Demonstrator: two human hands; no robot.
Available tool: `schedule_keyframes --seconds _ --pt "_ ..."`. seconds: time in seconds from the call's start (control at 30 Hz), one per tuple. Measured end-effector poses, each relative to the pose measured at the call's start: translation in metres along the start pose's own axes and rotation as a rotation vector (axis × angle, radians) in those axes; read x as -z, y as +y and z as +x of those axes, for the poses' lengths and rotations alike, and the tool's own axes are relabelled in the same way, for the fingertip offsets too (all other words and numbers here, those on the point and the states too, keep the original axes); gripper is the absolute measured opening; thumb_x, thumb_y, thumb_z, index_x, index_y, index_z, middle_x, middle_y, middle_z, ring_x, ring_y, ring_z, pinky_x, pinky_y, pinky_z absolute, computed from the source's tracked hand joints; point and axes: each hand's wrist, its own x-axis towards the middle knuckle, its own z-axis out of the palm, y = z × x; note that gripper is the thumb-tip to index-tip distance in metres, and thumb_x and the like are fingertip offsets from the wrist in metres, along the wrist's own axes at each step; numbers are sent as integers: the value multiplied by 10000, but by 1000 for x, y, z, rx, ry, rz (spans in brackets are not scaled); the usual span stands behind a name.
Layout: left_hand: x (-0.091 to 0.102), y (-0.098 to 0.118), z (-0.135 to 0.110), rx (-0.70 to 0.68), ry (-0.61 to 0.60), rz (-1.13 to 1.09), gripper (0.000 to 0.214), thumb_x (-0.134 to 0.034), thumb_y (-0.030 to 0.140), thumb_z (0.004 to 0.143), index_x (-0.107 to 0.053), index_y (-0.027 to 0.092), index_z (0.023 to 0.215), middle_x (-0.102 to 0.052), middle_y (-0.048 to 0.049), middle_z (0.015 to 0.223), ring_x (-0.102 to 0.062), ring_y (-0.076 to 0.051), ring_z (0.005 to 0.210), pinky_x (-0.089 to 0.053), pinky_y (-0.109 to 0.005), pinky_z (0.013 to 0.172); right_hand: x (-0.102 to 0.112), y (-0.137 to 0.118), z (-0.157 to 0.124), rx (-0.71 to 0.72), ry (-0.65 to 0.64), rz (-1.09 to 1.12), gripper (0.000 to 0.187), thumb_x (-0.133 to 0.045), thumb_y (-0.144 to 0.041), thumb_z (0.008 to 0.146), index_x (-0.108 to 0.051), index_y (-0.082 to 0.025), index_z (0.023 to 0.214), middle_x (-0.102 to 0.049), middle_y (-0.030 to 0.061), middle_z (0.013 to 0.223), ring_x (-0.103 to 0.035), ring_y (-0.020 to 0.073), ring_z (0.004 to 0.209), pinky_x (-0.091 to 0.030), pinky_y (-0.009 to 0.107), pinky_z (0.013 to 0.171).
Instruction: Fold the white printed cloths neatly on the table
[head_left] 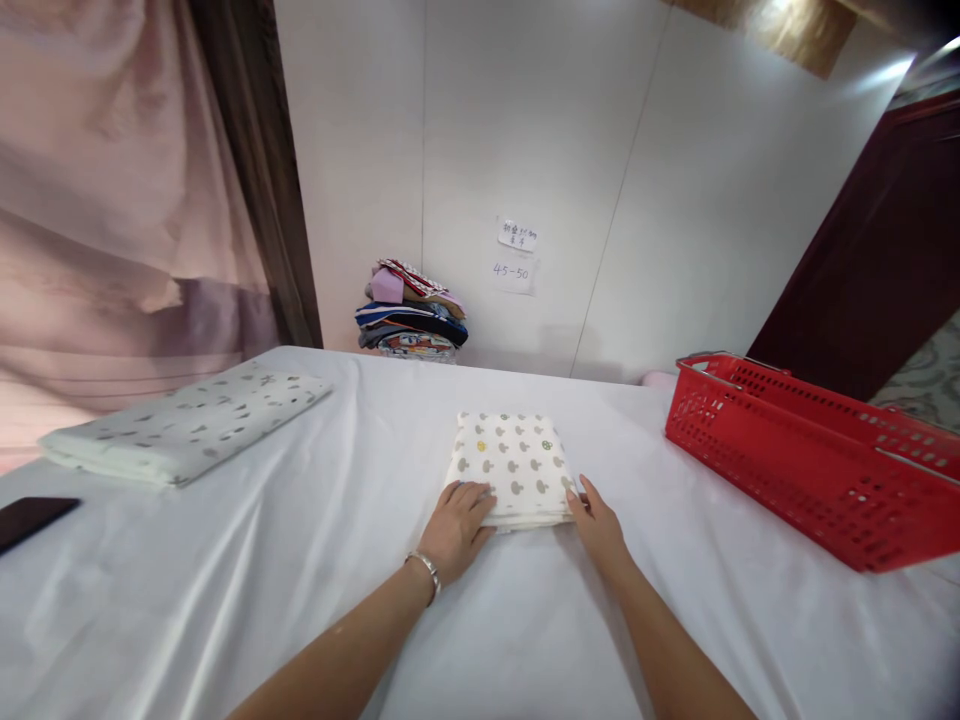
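Observation:
A folded white cloth [514,465] printed with grey mushroom shapes and a few yellow and green ones lies flat in the middle of the white-covered table. My left hand [456,522], with a silver bracelet at its wrist, rests on the near left corner of the cloth. Its fingers lie flat on top, and its thumb is by the front edge. At the near right corner, my right hand [600,525] holds the cloth's edge between thumb and fingers. Some of the right fingertips are hidden.
A larger folded white cloth [187,420] with dark marks lies at the left, near a dark phone [34,520]. On the right stands a red perforated basket [802,460]. Behind the table's far edge is a pile of folded clothes [412,315] against the white wall [525,130].

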Motion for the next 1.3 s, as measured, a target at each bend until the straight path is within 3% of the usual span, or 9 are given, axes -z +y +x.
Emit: schedule_keyframes --seconds 0.27,0.47,0.53,0.67,0.83,1.03,1.3 --pt "-3 6 3 -59 19 14 185 -483 163 813 -563 201 975 -557 -59 947 -467 -210 900 -387 -373 838 1 -6 4 -18 -45 -132 674 -398 -514 794 -337 -167 1368 -519 107 1251 -509 246 1104 -390 367 916" --pt "-7 6 2 -103 80 24 127 -477 125 811 -564 183 882 -556 -52 886 -471 -205 843 -400 -366 780 -3 6 7 -13 6 -54 659 -461 -495 777 -370 -176 1347 -609 70 1043 -594 208 855 -459 339 780" --pt "-7 6 1 -123 114 16 141 -473 117 812 -559 186 900 -559 -51 897 -478 -204 849 -403 -360 768 -4 10 6 87 81 -55 620 -459 -473 791 -384 -185 1335 -597 72 1066 -586 206 848 -470 348 762" --pt "-7 5 1 -118 144 10 177 -513 131 800 -552 193 961 -569 -55 932 -497 -210 880 -411 -362 766 0 9 1 457 277 -131 471 -452 -367 829 -458 -198 1269 -509 99 1223 -458 245 1117 -413 410 909" --pt "-8 3 3 -135 154 15 133 -465 177 854 -577 186 924 -586 -57 894 -506 -201 851 -416 -356 756 5 2 -4 789 240 -162 287 -457 -200 815 -598 -220 1064 -607 71 1033 -528 216 984 -434 401 862" --pt "-9 2 4 -132 164 -1 183 -411 195 889 -590 180 922 -596 -57 883 -510 -194 853 -413 -348 759 2 4 -3 848 127 -205 259 -495 -153 766 -628 -218 979 -632 54 978 -550 206 926 -433 383 827" --pt "-9 4 5 -110 128 -19 201 -445 288 885 -582 202 1004 -590 -57 972 -502 -208 905 -405 -368 778 4 0 -7 859 110 -234 227 -510 -182 780 -627 -211 972 -623 60 987 -547 202 930 -410 368 836"
